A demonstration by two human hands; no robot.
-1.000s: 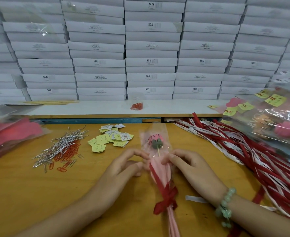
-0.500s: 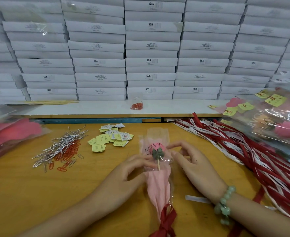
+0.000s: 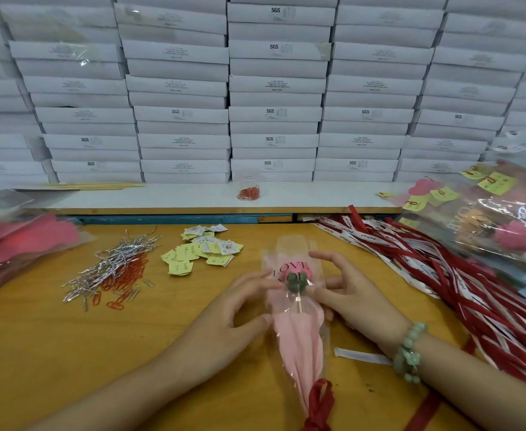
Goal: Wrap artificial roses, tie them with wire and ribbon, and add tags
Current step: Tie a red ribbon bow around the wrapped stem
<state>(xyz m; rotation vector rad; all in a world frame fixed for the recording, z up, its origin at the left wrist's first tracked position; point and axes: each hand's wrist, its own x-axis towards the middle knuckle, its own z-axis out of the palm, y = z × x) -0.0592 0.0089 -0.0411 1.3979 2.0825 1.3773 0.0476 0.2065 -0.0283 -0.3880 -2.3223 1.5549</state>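
Surface: a yellow wooden tabletop (image 3: pixel 38 353), backed on the far side by a white shelf (image 3: pixel 162 199) and a wall of stacked white boxes (image 3: pixel 274 115).

The wrapped rose (image 3: pixel 299 331) lay near centre, its head pointing far, between both hands. The left hand (image 3: pixel 240 309) had its grip clamped on the wrap's left edge, fingers curled. The right hand (image 3: pixel 348 295) pinched the right edge beside the flower head.

To the left lay silver wire ties (image 3: pixel 112 265) over red paper clips (image 3: pixel 125 276), with yellow tags (image 3: pixel 199 251) just beside them. Red and white ribbons (image 3: pixel 441 275) ran along the right.

The red bow (image 3: pixel 319 402) on the stem was cut off by the near edge. Print on the tags was too small to read. The plastic-covered pile (image 3: pixel 16 241) at left and the plastic-wrapped bouquets (image 3: pixel 497 231) at right were blurred.
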